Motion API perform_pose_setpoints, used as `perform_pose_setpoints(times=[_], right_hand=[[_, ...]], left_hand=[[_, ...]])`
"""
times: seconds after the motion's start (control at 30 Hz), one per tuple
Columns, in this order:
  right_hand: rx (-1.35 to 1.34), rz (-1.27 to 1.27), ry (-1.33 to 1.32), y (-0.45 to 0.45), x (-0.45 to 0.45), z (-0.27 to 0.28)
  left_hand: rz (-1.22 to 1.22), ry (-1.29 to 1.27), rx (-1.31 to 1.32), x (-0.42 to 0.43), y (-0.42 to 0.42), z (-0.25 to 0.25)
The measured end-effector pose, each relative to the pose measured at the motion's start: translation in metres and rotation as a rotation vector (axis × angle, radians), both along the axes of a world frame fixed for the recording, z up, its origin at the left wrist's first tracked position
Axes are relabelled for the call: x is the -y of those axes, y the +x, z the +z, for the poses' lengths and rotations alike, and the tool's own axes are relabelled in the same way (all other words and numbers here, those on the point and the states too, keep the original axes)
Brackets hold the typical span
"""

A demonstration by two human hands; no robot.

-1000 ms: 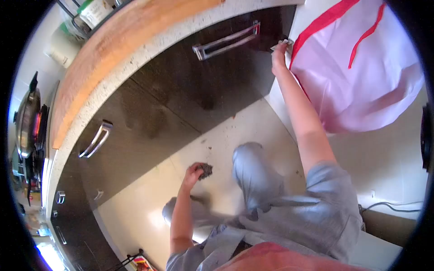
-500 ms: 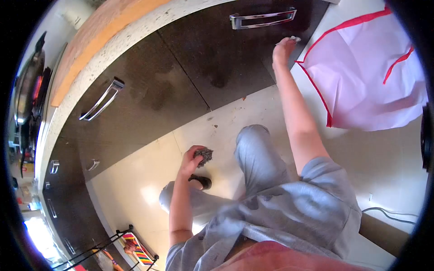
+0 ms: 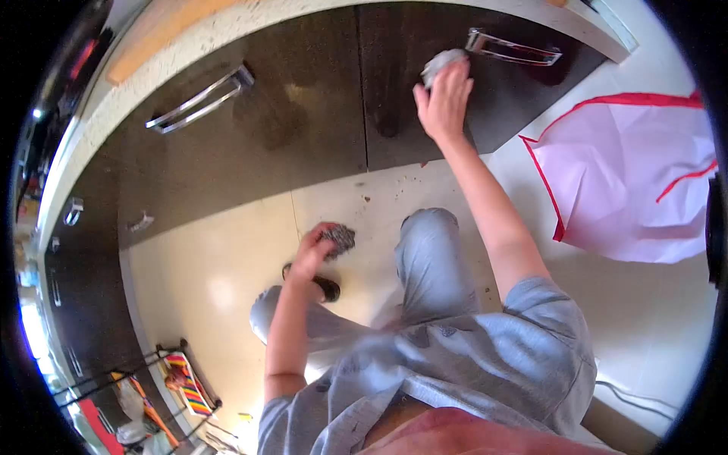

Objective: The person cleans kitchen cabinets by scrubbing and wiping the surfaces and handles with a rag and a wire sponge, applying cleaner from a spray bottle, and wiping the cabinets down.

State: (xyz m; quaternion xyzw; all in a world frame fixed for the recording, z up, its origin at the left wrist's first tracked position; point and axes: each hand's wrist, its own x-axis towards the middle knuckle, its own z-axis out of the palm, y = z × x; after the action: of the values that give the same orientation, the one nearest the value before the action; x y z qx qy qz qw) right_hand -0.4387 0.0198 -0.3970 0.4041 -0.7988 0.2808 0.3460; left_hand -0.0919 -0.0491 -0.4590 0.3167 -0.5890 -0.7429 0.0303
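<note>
My left hand [image 3: 309, 252] is closed around a dark grey, wiry scouring pad [image 3: 339, 240], held above the floor near a dark sandal [image 3: 326, 288]. Against the dark cabinet door [image 3: 402, 91], my right hand [image 3: 446, 98] presses a crumpled whitish cloth [image 3: 444, 64], its fingers over it, just left of a chrome handle [image 3: 514, 50]. Smudges show on the neighbouring dark door [image 3: 280, 114]. Small brown crumbs [image 3: 367, 199] lie on the pale floor below the doors.
A white bag-like sheet with red edging [image 3: 622, 174] hangs at the right. A black wire rack [image 3: 163, 379] with colourful items stands at the lower left. Above the doors runs a speckled counter edge [image 3: 98, 121]. A cable [image 3: 637, 400] lies at the lower right.
My right hand has moved left from the cabinet's right edge onto the door front with the cloth. My left hand still holds the pad, slightly higher in view. The camera view has shifted.
</note>
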Motion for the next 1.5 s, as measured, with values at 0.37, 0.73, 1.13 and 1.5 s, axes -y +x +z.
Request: perform_pose_setpoints(times=[0.37, 0.73, 1.13, 1.5], right_hand=[[-0.345, 0.170, 0.507, 0.004, -0.008, -0.067], [-0.398, 0.274, 0.141, 0.055, 0.068, 0.018], [-0.616, 0.345, -0.055, 0.059, 0.074, 0.089], [1.990, 0.992, -0.165, 0.086, 0.015, 0.017]], left_hand=[[0.794, 0.675, -0.444, 0.033, 0.016, 0.003], [0.707, 0.568, -0.346, 0.031, 0.014, 0.001], [0.857, -0.496, -0.256, 0.024, 0.102, 0.029], [1.021, -0.385, 0.829, -0.048, 0.412, -0.225]])
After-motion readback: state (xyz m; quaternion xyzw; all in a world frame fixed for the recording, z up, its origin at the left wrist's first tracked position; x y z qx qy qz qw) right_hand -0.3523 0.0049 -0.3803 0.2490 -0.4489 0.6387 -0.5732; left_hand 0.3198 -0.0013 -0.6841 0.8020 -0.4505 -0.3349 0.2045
